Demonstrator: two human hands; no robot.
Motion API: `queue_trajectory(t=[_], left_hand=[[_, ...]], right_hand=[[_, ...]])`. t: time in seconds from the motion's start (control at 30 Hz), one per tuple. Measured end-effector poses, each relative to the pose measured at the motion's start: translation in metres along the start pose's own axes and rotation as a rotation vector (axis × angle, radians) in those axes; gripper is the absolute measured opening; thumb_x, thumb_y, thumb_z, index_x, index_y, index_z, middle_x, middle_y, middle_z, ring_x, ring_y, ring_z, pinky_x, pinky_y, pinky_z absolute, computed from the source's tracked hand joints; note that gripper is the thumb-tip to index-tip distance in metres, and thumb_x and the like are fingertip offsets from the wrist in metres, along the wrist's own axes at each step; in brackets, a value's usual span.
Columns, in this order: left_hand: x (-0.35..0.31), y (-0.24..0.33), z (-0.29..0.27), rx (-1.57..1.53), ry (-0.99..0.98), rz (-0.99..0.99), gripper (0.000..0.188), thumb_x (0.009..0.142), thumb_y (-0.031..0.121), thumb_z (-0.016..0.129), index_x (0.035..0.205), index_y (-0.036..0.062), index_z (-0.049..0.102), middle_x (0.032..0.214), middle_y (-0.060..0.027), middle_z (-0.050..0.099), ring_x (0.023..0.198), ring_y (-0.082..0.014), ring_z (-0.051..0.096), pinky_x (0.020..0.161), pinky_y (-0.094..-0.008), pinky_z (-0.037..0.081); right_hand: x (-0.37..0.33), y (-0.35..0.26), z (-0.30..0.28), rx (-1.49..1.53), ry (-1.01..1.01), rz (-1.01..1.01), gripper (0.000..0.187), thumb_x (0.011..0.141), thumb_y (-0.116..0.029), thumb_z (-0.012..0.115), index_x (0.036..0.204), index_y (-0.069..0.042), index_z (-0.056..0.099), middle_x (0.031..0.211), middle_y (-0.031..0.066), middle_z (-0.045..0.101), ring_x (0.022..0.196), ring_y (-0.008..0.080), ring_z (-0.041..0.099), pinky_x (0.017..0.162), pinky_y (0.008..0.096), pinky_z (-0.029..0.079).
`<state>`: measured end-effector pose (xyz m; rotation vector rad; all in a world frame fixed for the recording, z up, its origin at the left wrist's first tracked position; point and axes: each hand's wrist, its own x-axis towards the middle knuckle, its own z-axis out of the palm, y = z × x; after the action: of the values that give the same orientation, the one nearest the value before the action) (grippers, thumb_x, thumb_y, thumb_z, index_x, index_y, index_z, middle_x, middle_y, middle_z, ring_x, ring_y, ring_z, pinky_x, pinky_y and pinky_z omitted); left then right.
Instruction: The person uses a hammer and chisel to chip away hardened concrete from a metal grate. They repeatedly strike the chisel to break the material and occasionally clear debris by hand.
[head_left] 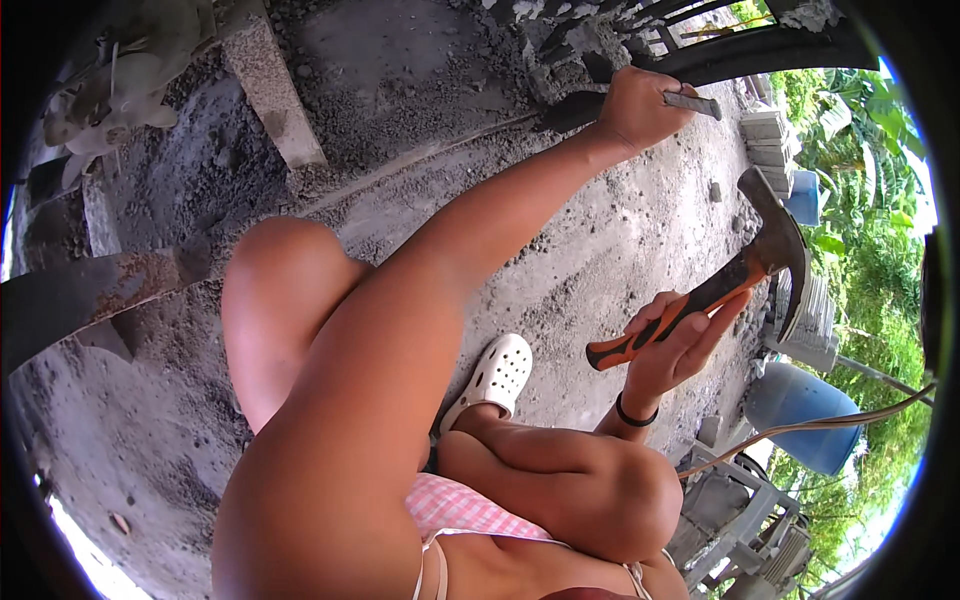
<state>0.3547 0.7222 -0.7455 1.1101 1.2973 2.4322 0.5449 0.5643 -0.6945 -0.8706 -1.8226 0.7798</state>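
My left hand is wrapped round a short grey metal rod, which looks like a chisel. One end of the rod juts out past the fist; its other end is hidden beside crusted dark metal parts. Lower and to the right, a claw hammer with a black and orange handle rests in my right hand. The thumb and some fingers lie along the handle, and the dark head tilts up to the right, apart from the rod. A black band circles the right wrist.
Rough grey ground spreads under me, with loose rubble at upper left. A concrete-covered beam and a rusty metal strip lie at left. Stacked blocks, a blue drum and a cable are at right.
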Motion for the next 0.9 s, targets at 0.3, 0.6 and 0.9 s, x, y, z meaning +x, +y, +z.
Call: queue_trajectory(t=[0.3, 0.6, 0.9], left_hand=[[-0.003, -0.022, -0.004, 0.093, 0.027, -0.007, 0.014, 0.068, 0.013, 0.069, 0.077, 0.0028, 0.071, 0.064, -0.0168, 0.063, 0.053, -0.0227, 0.063, 0.052, -0.0294, 0.047], [-0.001, -0.02, -0.001, 0.097, -0.052, 0.041, 0.011, 0.07, 0.011, 0.067, 0.077, 0.0024, 0.071, 0.065, -0.0191, 0.06, 0.054, -0.0231, 0.064, 0.052, -0.0294, 0.047], [0.001, -0.016, -0.002, 0.058, -0.053, 0.018, 0.011, 0.073, 0.011, 0.066, 0.077, 0.0019, 0.07, 0.064, -0.0189, 0.061, 0.053, -0.0199, 0.063, 0.052, -0.0294, 0.047]], right_hand=[[0.003, -0.003, 0.009, 0.03, -0.042, -0.003, 0.057, 0.103, -0.029, 0.029, 0.15, -0.01, 0.003, 0.063, 0.0078, 0.049, 0.046, 0.0107, 0.044, 0.043, 0.0245, 0.038], [0.009, -0.003, 0.01, 0.033, -0.067, -0.192, 0.06, 0.103, -0.033, 0.03, 0.15, -0.011, 0.001, 0.07, 0.0091, 0.054, 0.048, 0.011, 0.044, 0.043, 0.0252, 0.036], [0.001, -0.003, 0.012, 0.05, -0.108, -0.098, 0.06, 0.102, -0.031, 0.033, 0.15, -0.01, 0.002, 0.068, 0.0052, 0.046, 0.051, 0.0117, 0.046, 0.044, 0.025, 0.038]])
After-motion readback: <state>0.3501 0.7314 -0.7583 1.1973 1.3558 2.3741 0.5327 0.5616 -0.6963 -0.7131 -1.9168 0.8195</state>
